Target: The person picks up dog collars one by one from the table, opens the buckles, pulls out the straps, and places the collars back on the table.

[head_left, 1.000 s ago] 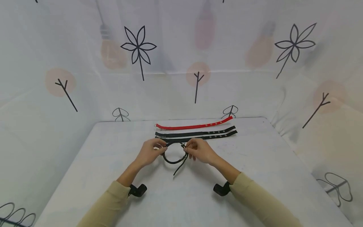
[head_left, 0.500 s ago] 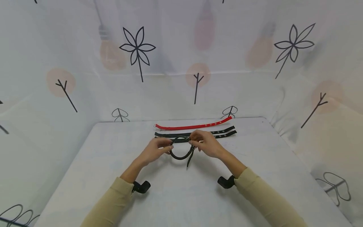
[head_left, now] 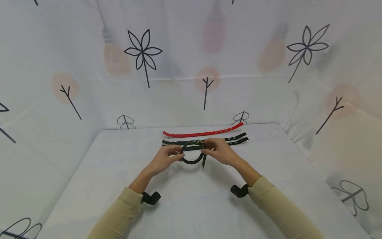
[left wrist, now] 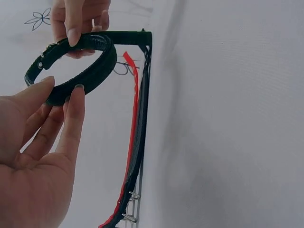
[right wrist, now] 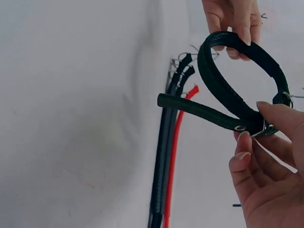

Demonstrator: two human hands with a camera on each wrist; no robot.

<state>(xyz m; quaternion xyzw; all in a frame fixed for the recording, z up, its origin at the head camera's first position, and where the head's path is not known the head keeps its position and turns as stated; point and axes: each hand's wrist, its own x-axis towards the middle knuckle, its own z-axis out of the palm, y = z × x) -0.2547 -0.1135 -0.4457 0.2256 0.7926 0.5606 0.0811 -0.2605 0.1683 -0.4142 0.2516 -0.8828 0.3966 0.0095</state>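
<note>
A dark green pet collar is bent into a ring and held up over the table between both hands. My left hand pinches the ring's left side between thumb and fingers, as the left wrist view also shows. On the opposite side, my right hand pinches the collar beside its metal buckle. The strap's free end passes out of the buckle, with an eyelet near it, and hangs loose from the ring.
Behind the hands, a red collar lies flat near the table's back edge. Two dark collars lie in front of it, partly hidden by the right hand and the ring. A patterned cloth hangs behind the white table.
Both hands have carried the ringed collar away from me and slightly right, toward the collars lying at the back. The ring has tilted up, and its loose end now hangs lower right.
</note>
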